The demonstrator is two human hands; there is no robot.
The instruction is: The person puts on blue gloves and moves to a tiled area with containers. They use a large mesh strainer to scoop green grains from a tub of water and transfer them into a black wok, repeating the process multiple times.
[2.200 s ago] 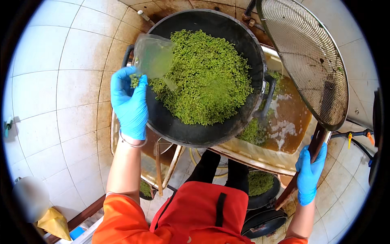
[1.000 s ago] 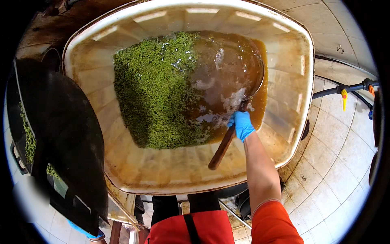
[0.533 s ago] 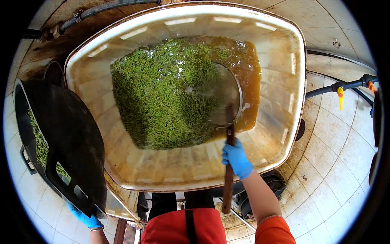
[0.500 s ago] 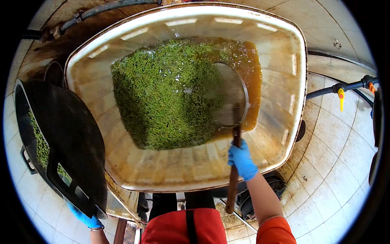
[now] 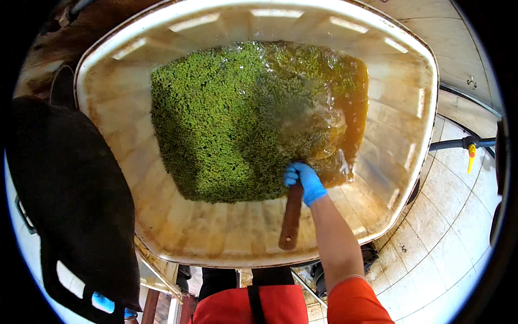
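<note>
My right hand, in a blue glove, is closed round the brown wooden handle of a strainer. The strainer's round head is hidden under the churned surface of brown water in a large white tub. A thick layer of small round green pieces, like berries, floats over the tub's left and middle. At the left, my left hand, also gloved in blue, grips a black flexible bucket at its near handle. The bucket is tipped, its dark side up, and hides most of that hand.
A dark pipe with a yellow-handled valve runs along the right. Stained white floor tiles lie beside the tub. A wooden bar and a dark object are near the tub's front edge.
The strainer's head has gone under the green pieces and water, which now splash. My right hand has moved forward and left. The bucket has tilted, hiding its inside.
</note>
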